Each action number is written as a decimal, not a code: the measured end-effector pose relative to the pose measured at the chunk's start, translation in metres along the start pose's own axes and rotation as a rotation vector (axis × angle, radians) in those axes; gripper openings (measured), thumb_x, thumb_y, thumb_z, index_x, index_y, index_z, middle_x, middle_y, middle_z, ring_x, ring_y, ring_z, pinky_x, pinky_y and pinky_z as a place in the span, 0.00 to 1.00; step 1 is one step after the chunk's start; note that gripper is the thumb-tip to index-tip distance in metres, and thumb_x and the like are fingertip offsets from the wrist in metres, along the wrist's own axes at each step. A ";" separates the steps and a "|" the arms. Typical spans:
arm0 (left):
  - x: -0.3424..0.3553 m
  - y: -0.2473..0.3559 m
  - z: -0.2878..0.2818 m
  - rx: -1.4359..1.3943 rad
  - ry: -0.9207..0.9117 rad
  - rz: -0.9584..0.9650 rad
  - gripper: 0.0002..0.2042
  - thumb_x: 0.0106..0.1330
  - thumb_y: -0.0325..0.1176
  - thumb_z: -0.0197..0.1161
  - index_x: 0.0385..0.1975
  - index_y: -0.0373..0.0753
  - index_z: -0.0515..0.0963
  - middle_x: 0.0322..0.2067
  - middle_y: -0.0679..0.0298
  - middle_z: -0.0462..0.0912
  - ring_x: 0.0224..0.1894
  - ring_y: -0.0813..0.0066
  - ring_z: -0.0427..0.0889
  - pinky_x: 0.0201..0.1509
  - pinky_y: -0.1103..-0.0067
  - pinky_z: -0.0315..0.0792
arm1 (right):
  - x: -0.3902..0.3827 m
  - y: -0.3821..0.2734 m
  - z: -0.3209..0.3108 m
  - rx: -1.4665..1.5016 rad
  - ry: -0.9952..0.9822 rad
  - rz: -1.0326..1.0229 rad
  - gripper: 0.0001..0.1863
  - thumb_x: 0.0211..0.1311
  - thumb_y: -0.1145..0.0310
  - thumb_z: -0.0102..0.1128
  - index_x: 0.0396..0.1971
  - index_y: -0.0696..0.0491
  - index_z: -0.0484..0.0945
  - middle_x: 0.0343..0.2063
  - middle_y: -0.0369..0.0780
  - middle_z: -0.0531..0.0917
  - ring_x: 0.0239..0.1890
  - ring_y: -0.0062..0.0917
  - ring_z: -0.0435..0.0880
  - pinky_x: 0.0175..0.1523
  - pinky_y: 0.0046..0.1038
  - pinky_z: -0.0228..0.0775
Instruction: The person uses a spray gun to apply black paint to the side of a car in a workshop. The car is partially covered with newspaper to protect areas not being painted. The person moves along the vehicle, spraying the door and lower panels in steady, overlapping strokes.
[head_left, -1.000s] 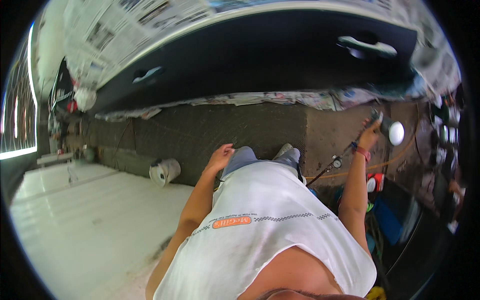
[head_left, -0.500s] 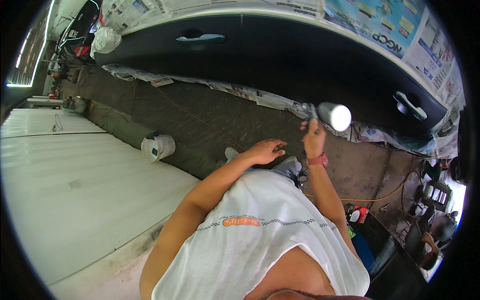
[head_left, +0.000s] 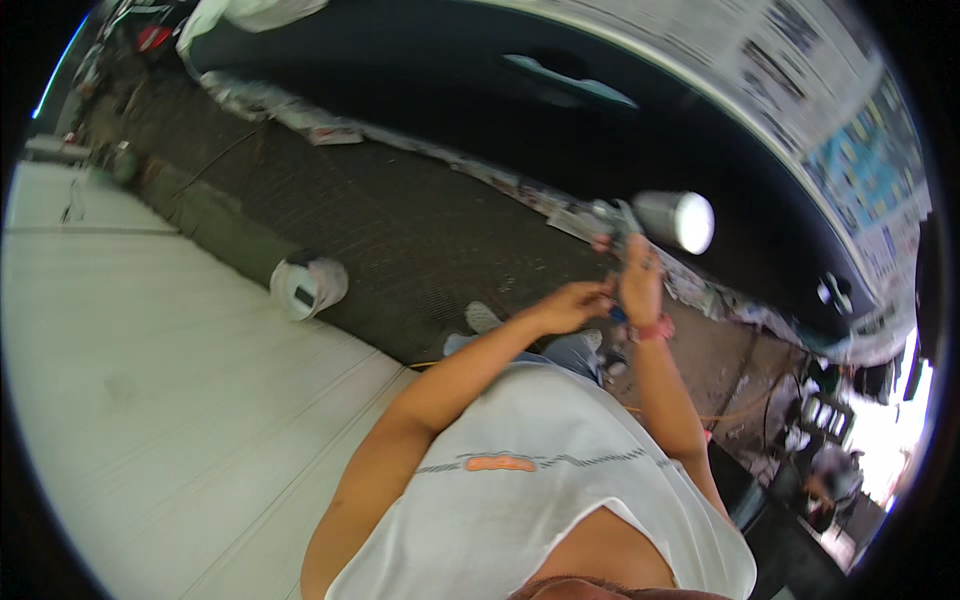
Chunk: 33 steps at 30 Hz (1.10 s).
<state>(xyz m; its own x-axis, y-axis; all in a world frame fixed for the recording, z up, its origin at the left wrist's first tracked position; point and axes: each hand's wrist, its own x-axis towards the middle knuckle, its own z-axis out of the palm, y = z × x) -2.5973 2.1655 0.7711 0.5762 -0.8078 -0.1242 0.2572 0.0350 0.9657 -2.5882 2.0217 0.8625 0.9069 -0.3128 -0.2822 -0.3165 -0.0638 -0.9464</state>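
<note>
My right hand [head_left: 640, 275] is wrapped round a spray gun [head_left: 622, 220] with a silver cup, whose white end faces right. My left hand [head_left: 585, 303] is just below it, fingers curled at the lower end of the gun, on something too small to make out. A small blue piece [head_left: 618, 315] shows between my hands. Beyond the gun lies a long dark car side panel [head_left: 420, 80] with two handles, bordered by newspaper masking [head_left: 680, 40].
A white bucket [head_left: 310, 290] stands beside a large white panel surface [head_left: 150, 380] at left. An orange hose [head_left: 700, 416] runs over the floor [head_left: 390, 230]. At the far right, someone [head_left: 835, 475] is among dark equipment and clutter.
The spray gun has moved left and up in the view to in front of the panel. My left hand has come up and right to the gun, its fingers now curled. The view has tilted.
</note>
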 end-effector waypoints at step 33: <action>-0.005 -0.077 -0.038 -0.011 0.083 -0.167 0.23 0.76 0.39 0.61 0.66 0.39 0.71 0.59 0.55 0.79 0.58 0.69 0.79 0.61 0.74 0.73 | -0.035 -0.061 -0.174 0.166 0.601 -0.077 0.32 0.77 0.42 0.45 0.48 0.59 0.81 0.29 0.39 0.86 0.28 0.20 0.85 0.19 0.21 0.71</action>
<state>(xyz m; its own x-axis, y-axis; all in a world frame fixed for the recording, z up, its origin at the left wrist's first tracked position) -2.5902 2.1892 0.6889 0.5867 -0.7518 -0.3010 0.3626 -0.0885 0.9277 -2.6493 1.8716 0.9579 0.5954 -0.7943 -0.1210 -0.1656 0.0261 -0.9858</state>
